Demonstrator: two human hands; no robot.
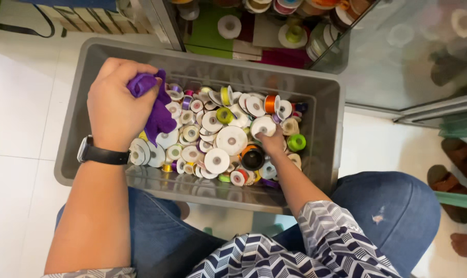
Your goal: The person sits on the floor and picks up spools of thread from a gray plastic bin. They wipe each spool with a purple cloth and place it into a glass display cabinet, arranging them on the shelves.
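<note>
My left hand (117, 105) grips a purple cloth (156, 108) tight above the grey bin's (326, 128) left edge. My right hand (272, 141) closes its grip on a white ribbon spool (263, 126) among spools near the bin's right wall.

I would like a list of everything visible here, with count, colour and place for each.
bin: one, grey, on the white floor, between the knees
ribbon spools: many, mostly white, some orange, green, yellow, in the bin
purple cloth: one, in the left hand
cabinet: one, glass doors, behind the bin, more spools inside
sandals: two, brown, far right
watch: one, black, left wrist
left hand: grips the cloth over the bin
right hand: down among the spools, on a white one
</note>
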